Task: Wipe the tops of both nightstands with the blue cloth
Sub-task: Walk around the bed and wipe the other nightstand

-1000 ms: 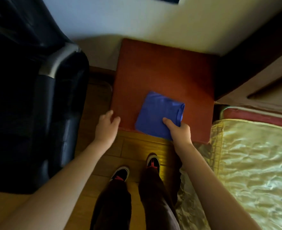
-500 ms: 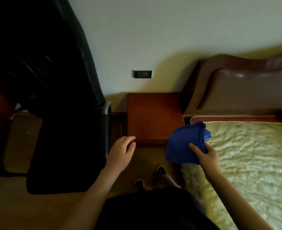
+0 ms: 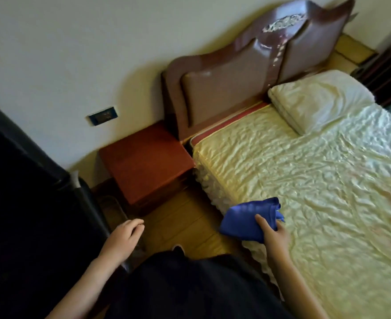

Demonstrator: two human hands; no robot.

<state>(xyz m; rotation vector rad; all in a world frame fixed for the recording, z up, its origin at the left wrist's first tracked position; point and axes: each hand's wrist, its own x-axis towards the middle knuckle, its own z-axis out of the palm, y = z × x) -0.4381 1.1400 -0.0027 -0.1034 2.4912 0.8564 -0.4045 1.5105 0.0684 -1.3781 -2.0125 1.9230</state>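
A reddish-brown nightstand (image 3: 147, 161) stands against the wall between a black chair and the bed, its top bare. My right hand (image 3: 274, 233) grips the folded blue cloth (image 3: 245, 221) in the air over the near edge of the bed, away from the nightstand. My left hand (image 3: 123, 237) hangs loosely curled over the floor beside the chair, holding nothing. Only this one nightstand is clearly in view.
A black chair (image 3: 29, 203) fills the left side. The bed (image 3: 316, 192) with a cream quilted cover and a pillow (image 3: 321, 100) spreads to the right, with a brown headboard (image 3: 247, 72) behind. A wall socket (image 3: 103, 115) sits above the nightstand. Wooden floor (image 3: 183, 222) lies between.
The cloth has been lifted off the nightstand and carried right, over the bed's edge. My view has pulled back and swung right, showing the bed and headboard. My left hand left the nightstand's edge.
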